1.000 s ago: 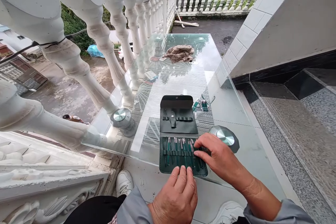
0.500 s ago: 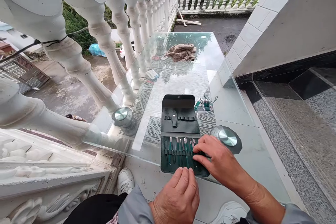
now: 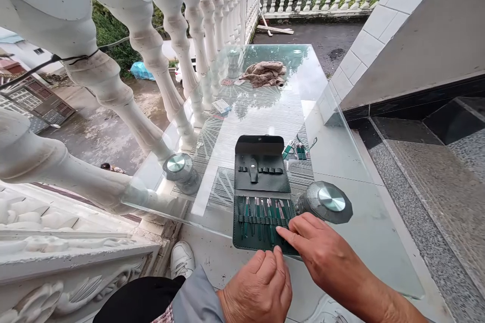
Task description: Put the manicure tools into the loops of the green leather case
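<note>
Works bare-handed at the near end of a glass desk (image 3: pixel 352 252), alongside white balusters (image 3: pixel 117 81). Has a black case (image 3: pixel 265 181) unfolded flat on the desk, just beyond both hands, with the flap at the far side and the tool panel nearest. Holds the left hand (image 3: pixel 261 285) at the near edge of the case with the fingers pressed together and bent forward. Holds the right hand (image 3: pixel 322 247) over the near right corner of the case, with one digit pointing left across the lower panel and the other fingers curled in, partly hidden. Almost joins both hands at the tips. Cannot tell of anything pinched in either hand, nor of firm contact with the panel.

Shows slim green tools (image 3: pixel 261 214) side by side under a band in that panel, with metal tips away from the body. Shows also small loops and a studded strap (image 3: pixel 253 169) across the middle panel.

Has small green-and-silver pieces (image 3: pixel 300 151) near the flap, to its right, and a crumpled brown cloth (image 3: pixel 264 74) at the far end of the desk. Wears a grey sleeve (image 3: pixel 199 295) on the left arm and, on the floor tiles, a white shoe (image 3: pixel 182 259). Borders stone steps (image 3: pixel 428 161) to the right.
</note>
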